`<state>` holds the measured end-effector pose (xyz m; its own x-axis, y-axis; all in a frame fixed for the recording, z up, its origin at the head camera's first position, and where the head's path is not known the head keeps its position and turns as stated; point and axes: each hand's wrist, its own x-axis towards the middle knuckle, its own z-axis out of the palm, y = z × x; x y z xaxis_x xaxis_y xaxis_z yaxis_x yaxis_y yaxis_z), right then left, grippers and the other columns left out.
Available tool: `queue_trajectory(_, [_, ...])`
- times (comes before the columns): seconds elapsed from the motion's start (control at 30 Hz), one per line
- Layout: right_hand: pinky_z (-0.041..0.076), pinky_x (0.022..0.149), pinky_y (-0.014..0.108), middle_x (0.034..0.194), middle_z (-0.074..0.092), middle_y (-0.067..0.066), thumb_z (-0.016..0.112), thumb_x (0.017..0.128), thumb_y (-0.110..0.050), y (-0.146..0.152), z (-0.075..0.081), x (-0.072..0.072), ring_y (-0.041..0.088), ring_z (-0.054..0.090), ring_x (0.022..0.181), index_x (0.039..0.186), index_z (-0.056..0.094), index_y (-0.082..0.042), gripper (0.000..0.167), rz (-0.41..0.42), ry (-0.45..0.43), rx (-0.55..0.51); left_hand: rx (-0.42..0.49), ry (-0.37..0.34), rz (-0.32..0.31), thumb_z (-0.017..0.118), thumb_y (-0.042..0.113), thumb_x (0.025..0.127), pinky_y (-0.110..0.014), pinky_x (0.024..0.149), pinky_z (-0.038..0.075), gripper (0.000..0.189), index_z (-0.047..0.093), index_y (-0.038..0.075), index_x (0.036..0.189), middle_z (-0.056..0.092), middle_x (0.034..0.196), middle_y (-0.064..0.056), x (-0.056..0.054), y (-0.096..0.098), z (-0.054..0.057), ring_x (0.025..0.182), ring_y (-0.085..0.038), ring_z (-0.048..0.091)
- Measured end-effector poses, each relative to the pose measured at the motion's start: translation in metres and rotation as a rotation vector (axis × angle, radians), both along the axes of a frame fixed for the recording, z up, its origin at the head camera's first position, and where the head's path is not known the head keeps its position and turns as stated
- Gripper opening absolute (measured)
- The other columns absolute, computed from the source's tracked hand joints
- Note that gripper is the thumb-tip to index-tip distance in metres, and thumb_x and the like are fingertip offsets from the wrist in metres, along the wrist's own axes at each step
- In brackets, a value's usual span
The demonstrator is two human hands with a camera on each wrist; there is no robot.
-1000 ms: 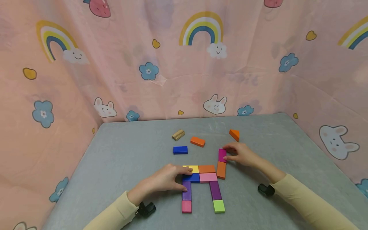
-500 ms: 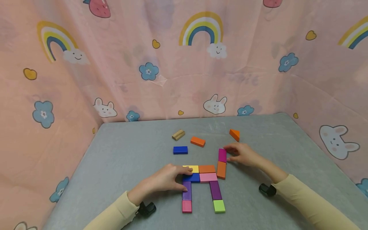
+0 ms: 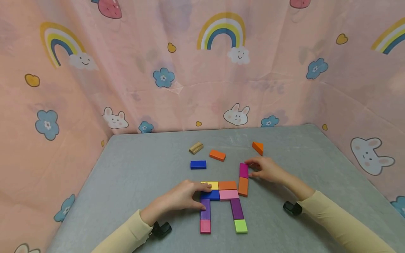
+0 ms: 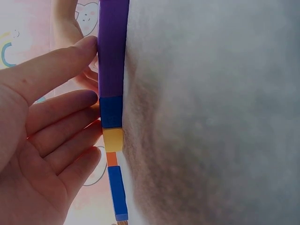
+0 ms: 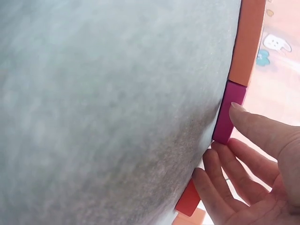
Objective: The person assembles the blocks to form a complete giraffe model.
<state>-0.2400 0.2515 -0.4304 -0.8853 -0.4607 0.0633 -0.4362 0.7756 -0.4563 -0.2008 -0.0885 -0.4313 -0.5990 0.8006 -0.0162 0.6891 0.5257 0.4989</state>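
Magenta block (image 3: 243, 170) lies against right grip (image 3: 268, 170), loosely spread, thumb at its side. Left grip (image 3: 185, 196) wide, reaching over yellow block (image 3: 215, 184) and adjoining blue block (image 3: 213, 195).

Soft, even light is filling the head view, where faint shadows are lying beneath both sleeves (image 3: 338, 225), low in the frame. The left wrist view is running dimmer: the grey table (image 4: 211, 93) is blurring into haze across the right half, a brownish shadow is spreading through the centre, and the left hand (image 4: 42, 168) is showing dusky against the brighter pink curtain (image 4: 33, 28). The right wrist view is looking lighter; the table is losing focus at left, a shadow is darkening lower centre, and the curtain is washing out pale at right.
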Motion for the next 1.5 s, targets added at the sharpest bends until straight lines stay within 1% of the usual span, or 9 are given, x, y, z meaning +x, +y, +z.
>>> queue_trajectory(0.4, [0.052,0.088,0.045,0.117,0.064,0.018,0.074,0.080,-0.010,0.000,0.001,-0.002,0.032,0.063,0.104,0.122,0.060,0.004,0.046,0.005,-0.032,-0.019,0.008,0.005,0.000,0.076,0.035,0.079,-0.033,0.103,0.043,0.052,0.062,0.018,0.126,0.055,0.136,0.005,0.000,-0.001,-0.001,0.127,-0.011,0.051])
queue_trajectory(0.6, [0.052,0.087,0.044,0.117,0.064,0.020,0.072,0.080,-0.002,0.007,0.004,-0.008,0.033,0.063,0.103,0.123,0.058,0.005,0.045,0.012,-0.083,-0.071,0.010,0.001,0.000,0.076,0.036,0.079,-0.033,0.103,0.043,0.052,0.062,0.019,0.126,0.055,0.136,0.005,-0.002,-0.001,-0.002,0.127,-0.011,0.051])
queue_trajectory(0.73, [0.053,0.085,0.044,0.116,0.064,0.022,0.072,0.082,-0.005,0.010,0.014,-0.017,0.033,0.064,0.101,0.123,0.057,0.006,0.046,0.017,-0.105,-0.103,0.007,-0.002,0.002,0.076,0.036,0.079,-0.033,0.103,0.043,0.052,0.062,0.019,0.126,0.055,0.137,0.005,-0.001,-0.001,-0.001,0.127,-0.011,0.050])
queue_trajectory(0.87, [0.053,0.085,0.045,0.115,0.064,0.023,0.072,0.083,-0.008,0.009,0.026,-0.026,0.034,0.064,0.102,0.124,0.056,0.007,0.047,0.034,-0.084,-0.131,0.007,-0.001,0.004,0.076,0.036,0.079,-0.033,0.103,0.043,0.052,0.062,0.019,0.126,0.055,0.136,0.006,-0.001,-0.001,-0.001,0.127,-0.011,0.050])
queue_trajectory(0.97, [0.053,0.086,0.045,0.115,0.065,0.021,0.072,0.083,-0.010,0.004,0.031,-0.035,0.032,0.064,0.102,0.124,0.057,0.006,0.046,0.041,-0.060,-0.112,0.005,0.002,0.003,0.076,0.036,0.079,-0.033,0.103,0.043,0.051,0.063,0.019,0.126,0.055,0.136,0.005,-0.001,-0.001,-0.001,0.126,-0.011,0.051])
queue_trajectory(1.03, [0.052,0.087,0.045,0.115,0.066,0.018,0.071,0.084,-0.012,-0.002,0.032,-0.041,0.031,0.064,0.103,0.125,0.058,0.003,0.046,0.038,-0.063,-0.086,0.005,0.001,0.001,0.076,0.036,0.079,-0.033,0.103,0.043,0.051,0.063,0.019,0.126,0.055,0.136,0.004,0.000,-0.001,0.000,0.126,-0.011,0.051])
queue_trajectory(1.13, [0.052,0.089,0.043,0.116,0.066,0.016,0.070,0.086,-0.015,-0.013,0.032,-0.051,0.029,0.064,0.106,0.128,0.057,0.000,0.046,0.039,-0.112,-0.075,0.005,-0.005,0.002,0.076,0.036,0.079,-0.033,0.103,0.043,0.051,0.063,0.019,0.126,0.055,0.136,0.004,0.000,-0.001,0.000,0.126,-0.011,0.051])
queue_trajectory(1.27, [0.052,0.090,0.041,0.119,0.065,0.017,0.069,0.087,-0.013,-0.030,0.031,-0.063,0.029,0.064,0.107,0.129,0.056,0.001,0.046,0.061,-0.181,-0.109,0.006,-0.001,0.001,0.076,0.037,0.079,-0.033,0.103,0.043,0.051,0.063,0.019,0.126,0.056,0.136,0.005,0.000,-0.002,0.000,0.126,-0.010,0.051])
queue_trajectory(1.5, [0.052,0.090,0.039,0.118,0.065,0.017,0.071,0.085,-0.014,-0.053,0.025,-0.080,0.028,0.065,0.104,0.125,0.058,0.003,0.045,0.073,-0.222,-0.125,0.010,0.000,-0.004,0.075,0.038,0.080,-0.033,0.103,0.043,0.052,0.063,0.019,0.126,0.055,0.136,0.005,-0.001,-0.001,-0.001,0.126,-0.010,0.051])
